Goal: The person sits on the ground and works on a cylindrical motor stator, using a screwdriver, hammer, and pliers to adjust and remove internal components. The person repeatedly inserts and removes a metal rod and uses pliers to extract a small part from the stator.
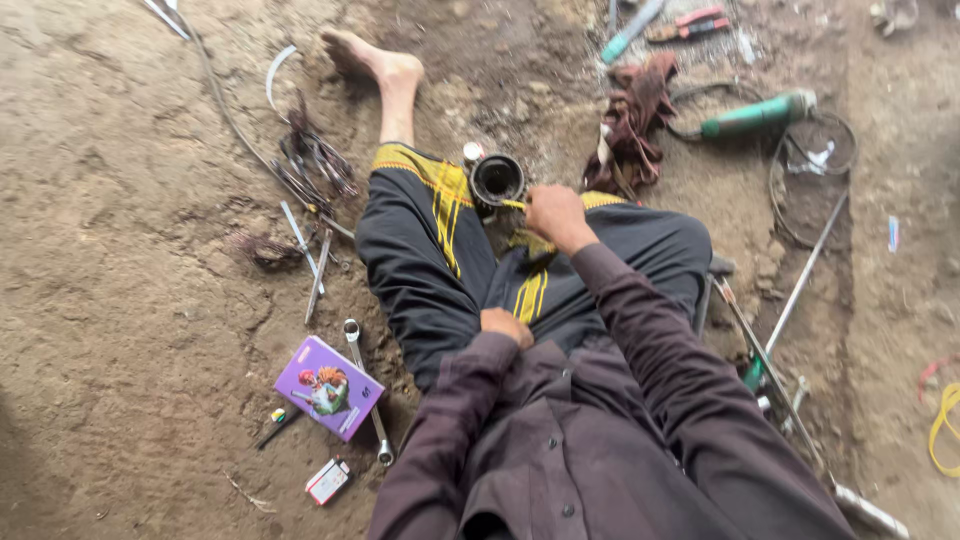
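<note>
I sit on a dirt floor with my legs in dark trousers with yellow stripes. My right hand [553,213] is stretched forward and grips a thin yellow-handled tool whose tip rests on the rim of a black round cylindrical part [496,180] standing between my legs. A small shiny metal piece [472,152] lies just behind that part. My left hand [505,326] is closed and rests against my thigh near my waist; whether it holds anything is hidden.
A purple box [328,388], a long spanner [365,390] and a small red-white packet [328,481] lie at the left. Metal scraps and wires [310,165] lie beyond. A dark red rag [632,125], a green power tool [755,115], a wire ring [815,175] and metal rods [800,280] sit at the right.
</note>
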A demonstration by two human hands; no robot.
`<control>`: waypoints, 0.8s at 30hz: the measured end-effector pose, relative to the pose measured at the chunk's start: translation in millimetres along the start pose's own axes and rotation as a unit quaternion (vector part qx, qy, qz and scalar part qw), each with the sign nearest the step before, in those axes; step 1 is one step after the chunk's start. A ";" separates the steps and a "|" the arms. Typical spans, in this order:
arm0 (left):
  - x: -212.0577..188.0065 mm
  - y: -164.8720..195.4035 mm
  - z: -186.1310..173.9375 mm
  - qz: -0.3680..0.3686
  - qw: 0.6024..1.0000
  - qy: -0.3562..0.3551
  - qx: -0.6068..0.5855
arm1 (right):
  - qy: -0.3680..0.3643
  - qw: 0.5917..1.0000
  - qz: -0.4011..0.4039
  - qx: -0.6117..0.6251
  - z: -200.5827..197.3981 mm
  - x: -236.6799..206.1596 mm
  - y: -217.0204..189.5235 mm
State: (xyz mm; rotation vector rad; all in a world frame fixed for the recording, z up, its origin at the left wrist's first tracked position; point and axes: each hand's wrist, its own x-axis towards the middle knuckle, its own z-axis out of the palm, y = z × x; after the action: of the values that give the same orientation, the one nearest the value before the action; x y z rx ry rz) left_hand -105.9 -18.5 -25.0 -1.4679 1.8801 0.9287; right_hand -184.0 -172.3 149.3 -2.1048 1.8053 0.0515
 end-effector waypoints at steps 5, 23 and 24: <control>1.9 14.3 -31.9 0.064 0.994 -0.079 -0.030 | -0.007 1.000 -0.005 0.017 -1.4 2.9 0.6; 90.1 -51.2 -68.3 -0.104 0.994 0.019 -0.018 | -0.037 0.998 -0.012 -0.051 41.9 41.0 23.0; 95.3 -52.3 -68.2 -0.106 0.994 0.017 -0.027 | -0.060 0.995 -0.010 -0.075 45.4 43.9 24.6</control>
State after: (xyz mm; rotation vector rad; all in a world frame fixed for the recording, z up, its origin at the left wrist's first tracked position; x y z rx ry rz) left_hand -78.6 -136.1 -68.5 -1.6869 1.6944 0.8643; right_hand -190.3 -203.3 89.3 -2.1692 1.7591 0.3101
